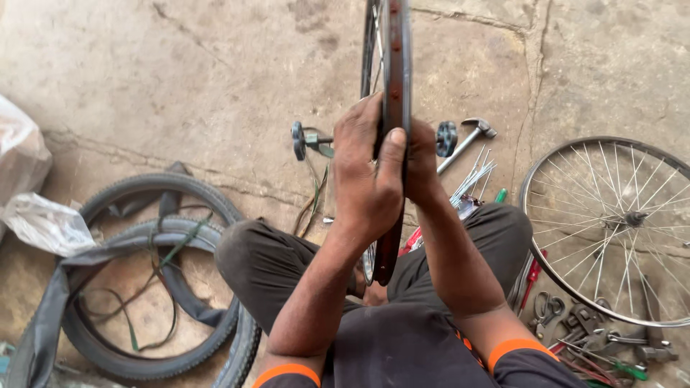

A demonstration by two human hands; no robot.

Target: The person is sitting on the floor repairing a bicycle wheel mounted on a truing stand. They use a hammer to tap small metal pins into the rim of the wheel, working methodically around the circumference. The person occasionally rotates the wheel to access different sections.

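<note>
You sit on a bare concrete floor (180,79), grey-brown, stained and scuffed, with cracks running across it and a seam near the upper right. It fills the whole view; no walls show.

To your left lie black bicycle tyres (136,208) stacked loosely, with a slack inner tube (43,316) draped over and around them and thin green strips tangled in the middle. Further left, at the edge, sits crumpled clear plastic sheeting (36,215).

To your right a spoked wheel (611,223) lies flat on the floor, silver rim, hub near its centre. Just below it is a scatter of hand tools (589,338): pliers, wrenches and screwdrivers with red and green handles.

Between your knees stands a dark bicycle rim (395,86), upright and seen edge-on, running from the top of the view down toward your lap. Both of your hands are on it. Your left hand (366,172) is closed around the rim's edge, thumb pressed up along it. Your right hand (422,165) wraps the other side, mostly hidden behind the rim, fingers curled against it.

Beyond your hands an axle crosses the floor with a black knob (298,140) at each end. Near it lie a hammer (467,140) with a metal head, a bundle of loose spokes (474,179), and a small green-handled tool (500,195).
</note>
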